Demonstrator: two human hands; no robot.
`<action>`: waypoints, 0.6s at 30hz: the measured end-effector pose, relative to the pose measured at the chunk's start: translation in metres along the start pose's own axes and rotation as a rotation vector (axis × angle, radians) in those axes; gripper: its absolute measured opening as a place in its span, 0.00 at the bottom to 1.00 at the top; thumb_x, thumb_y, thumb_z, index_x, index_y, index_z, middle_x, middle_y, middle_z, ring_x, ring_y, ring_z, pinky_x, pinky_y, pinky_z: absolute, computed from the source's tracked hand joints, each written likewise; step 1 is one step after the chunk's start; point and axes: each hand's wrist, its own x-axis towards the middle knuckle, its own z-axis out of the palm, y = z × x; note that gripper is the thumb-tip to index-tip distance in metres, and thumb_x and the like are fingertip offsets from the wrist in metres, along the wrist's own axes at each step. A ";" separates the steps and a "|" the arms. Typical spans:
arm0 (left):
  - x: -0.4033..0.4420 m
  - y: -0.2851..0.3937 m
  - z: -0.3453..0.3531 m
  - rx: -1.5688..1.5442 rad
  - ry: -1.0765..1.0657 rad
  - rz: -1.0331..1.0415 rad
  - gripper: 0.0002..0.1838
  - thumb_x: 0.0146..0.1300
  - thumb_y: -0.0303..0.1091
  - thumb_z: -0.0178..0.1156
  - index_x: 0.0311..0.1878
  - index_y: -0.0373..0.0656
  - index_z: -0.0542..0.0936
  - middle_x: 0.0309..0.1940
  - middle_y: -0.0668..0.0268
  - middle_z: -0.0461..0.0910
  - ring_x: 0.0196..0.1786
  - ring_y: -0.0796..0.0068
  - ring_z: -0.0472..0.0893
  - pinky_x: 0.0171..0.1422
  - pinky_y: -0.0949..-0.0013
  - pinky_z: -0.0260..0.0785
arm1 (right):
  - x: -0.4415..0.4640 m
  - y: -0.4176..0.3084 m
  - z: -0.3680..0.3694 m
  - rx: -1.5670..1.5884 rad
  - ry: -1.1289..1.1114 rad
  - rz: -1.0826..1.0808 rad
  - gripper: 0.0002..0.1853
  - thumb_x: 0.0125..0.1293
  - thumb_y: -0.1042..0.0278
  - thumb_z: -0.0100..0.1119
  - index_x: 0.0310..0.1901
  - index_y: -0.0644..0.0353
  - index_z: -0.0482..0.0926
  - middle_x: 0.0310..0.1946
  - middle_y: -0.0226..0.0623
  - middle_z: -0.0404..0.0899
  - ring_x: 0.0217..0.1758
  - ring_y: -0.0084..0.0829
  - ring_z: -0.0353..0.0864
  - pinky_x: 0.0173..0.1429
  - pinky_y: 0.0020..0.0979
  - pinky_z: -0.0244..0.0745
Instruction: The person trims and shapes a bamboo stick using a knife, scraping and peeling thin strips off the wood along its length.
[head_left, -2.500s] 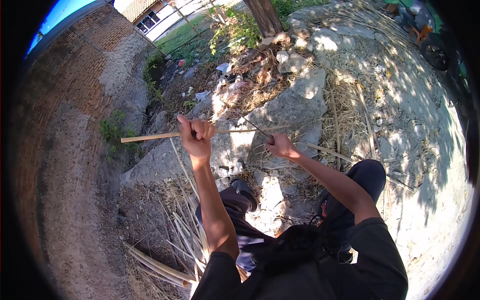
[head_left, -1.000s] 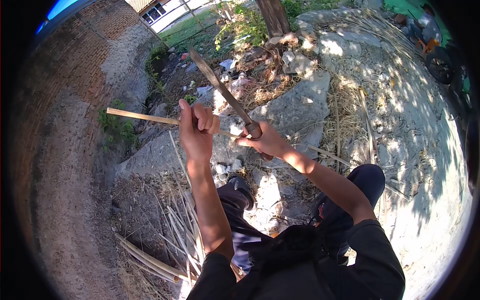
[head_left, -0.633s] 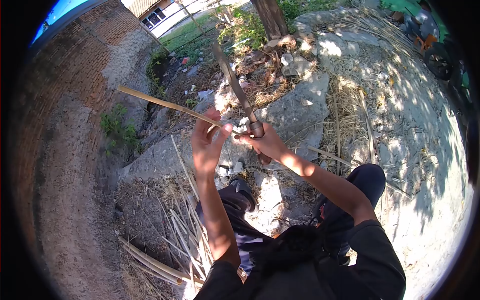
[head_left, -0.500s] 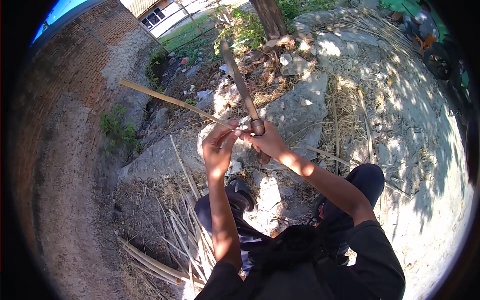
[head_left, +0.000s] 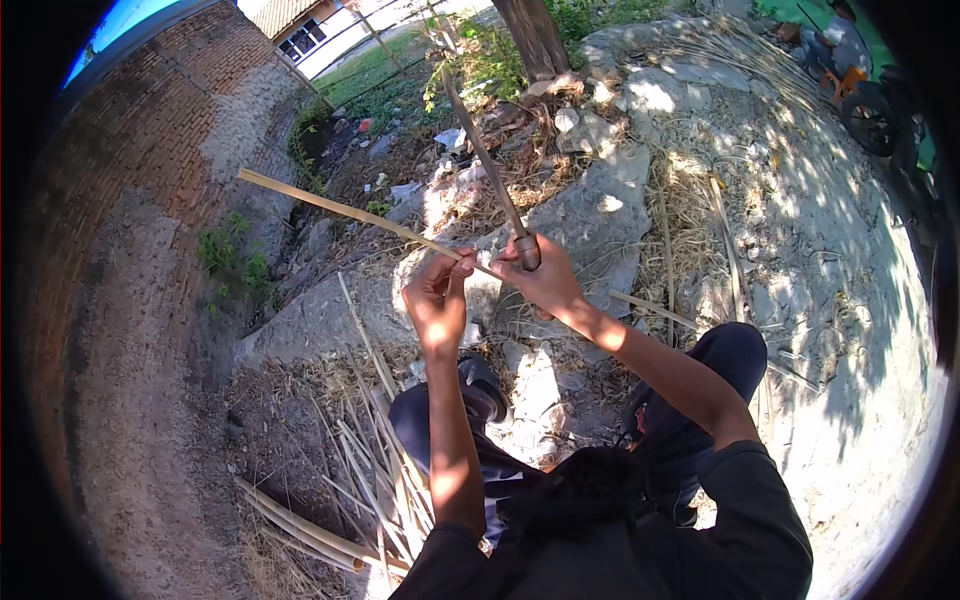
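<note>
A thin split bamboo strip (head_left: 345,209) slants from the upper left down to my two hands. My left hand (head_left: 438,285) pinches it near its lower right end between thumb and fingers. My right hand (head_left: 545,278) is closed around the wooden handle of a machete (head_left: 487,160), whose long dark blade points up and away. The thumb and forefinger of that hand also meet the strip's end, close to my left fingertips. The lower part of the handle is hidden behind my right hand.
Several bamboo strips (head_left: 375,470) lie beside my left leg, with thicker bamboo pieces (head_left: 300,525) below them. A large rock (head_left: 590,215) is ahead, near a tree trunk (head_left: 532,40). A brick wall (head_left: 140,120) runs along the left. A person (head_left: 850,45) is at the far right.
My right hand has shifted slightly right, and the machete has turned so its blade looks narrower. More of the strip's end shows between my hands. My left hand has hardly moved.
</note>
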 end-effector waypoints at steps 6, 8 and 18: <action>-0.004 -0.003 0.003 0.043 0.090 0.140 0.04 0.71 0.23 0.64 0.42 0.31 0.85 0.41 0.61 0.87 0.42 0.76 0.85 0.50 0.72 0.79 | -0.032 -0.020 -0.013 -0.019 -0.091 0.294 0.11 0.71 0.66 0.64 0.35 0.63 0.76 0.16 0.28 0.73 0.15 0.20 0.70 0.20 0.29 0.65; -0.005 0.002 0.006 0.073 0.118 0.206 0.04 0.70 0.24 0.65 0.42 0.31 0.85 0.39 0.61 0.85 0.39 0.74 0.85 0.46 0.72 0.81 | -0.048 -0.012 -0.016 0.018 -0.170 0.349 0.11 0.71 0.65 0.64 0.35 0.63 0.76 0.16 0.27 0.72 0.14 0.19 0.69 0.18 0.29 0.64; -0.012 0.002 0.004 0.171 0.087 0.236 0.03 0.67 0.19 0.65 0.42 0.31 0.85 0.39 0.59 0.86 0.39 0.75 0.86 0.42 0.72 0.83 | -0.057 -0.011 -0.006 -0.231 -0.265 0.256 0.15 0.68 0.63 0.67 0.34 0.68 0.77 0.23 0.40 0.78 0.27 0.28 0.74 0.35 0.39 0.71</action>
